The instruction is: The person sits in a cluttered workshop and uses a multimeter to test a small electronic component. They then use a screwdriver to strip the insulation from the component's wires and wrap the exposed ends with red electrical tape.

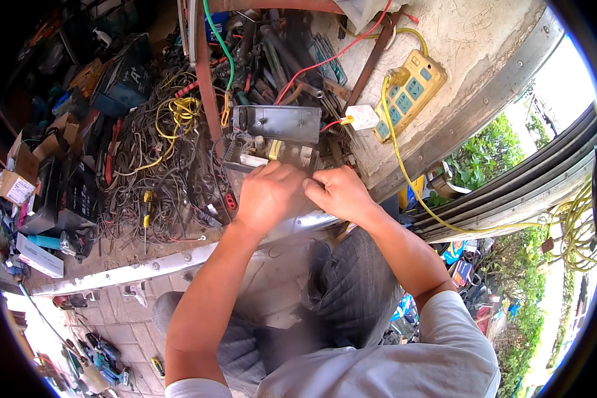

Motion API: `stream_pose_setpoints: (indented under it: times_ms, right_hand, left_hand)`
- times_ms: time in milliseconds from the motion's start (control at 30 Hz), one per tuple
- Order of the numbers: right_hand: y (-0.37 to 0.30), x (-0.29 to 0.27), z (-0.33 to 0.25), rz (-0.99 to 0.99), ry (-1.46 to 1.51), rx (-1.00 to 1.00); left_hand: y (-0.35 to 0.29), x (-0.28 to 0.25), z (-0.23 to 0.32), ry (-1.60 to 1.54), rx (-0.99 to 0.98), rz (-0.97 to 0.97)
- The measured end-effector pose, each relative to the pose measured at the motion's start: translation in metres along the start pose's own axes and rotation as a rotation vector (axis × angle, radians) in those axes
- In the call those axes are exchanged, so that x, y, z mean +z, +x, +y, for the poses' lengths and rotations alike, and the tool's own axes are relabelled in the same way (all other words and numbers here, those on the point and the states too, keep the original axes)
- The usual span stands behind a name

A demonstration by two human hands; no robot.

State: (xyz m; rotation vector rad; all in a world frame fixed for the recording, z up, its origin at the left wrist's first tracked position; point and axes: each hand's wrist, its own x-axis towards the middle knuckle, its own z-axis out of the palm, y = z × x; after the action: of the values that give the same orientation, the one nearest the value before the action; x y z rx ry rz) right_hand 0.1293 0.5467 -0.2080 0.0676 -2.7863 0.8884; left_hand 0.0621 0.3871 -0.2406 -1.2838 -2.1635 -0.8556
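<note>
Left hand (268, 192), right hand (338, 191) curled, knuckles near, at near edge of uncovered electronics casing (232, 159); can't tell what's held; I'd steady casing, use small movements

Left hand (270, 194) just left of frame centre, back up, fingers curled, tips hidden underneath. Right hand (340, 191) just beside it, slightly right of centre, fingers curled, thumb toward left hand; contact between them unclear. Left forearm (209, 292) bare, rising steeply from lower left. Right forearm (408, 249) bare, slanting up-left from lower right, elbow bent.
</note>
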Motion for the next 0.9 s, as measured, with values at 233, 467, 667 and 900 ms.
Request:
stream_pose_setpoints:
  times_ms: [233,467,667,900]
  right_hand:
    - [0.001,0.005,0.015,-0.149,0.414,0.344]
    - [0.0,-0.001,0.008,-0.229,0.676,0.516]
    - [-0.008,0.009,0.014,-0.065,0.789,0.415]
    - [-0.058,-0.036,0.03,0.071,0.602,0.337]
  left_hand:
    - [0.004,0.003,-0.001,-0.007,0.039,0.036]
    - [0.007,0.004,-0.005,-0.037,0.035,-0.042]
    - [0.005,0.003,-0.009,-0.071,0.044,0.055]
    - [-0.001,-0.001,-0.029,-0.057,-0.014,0.046]
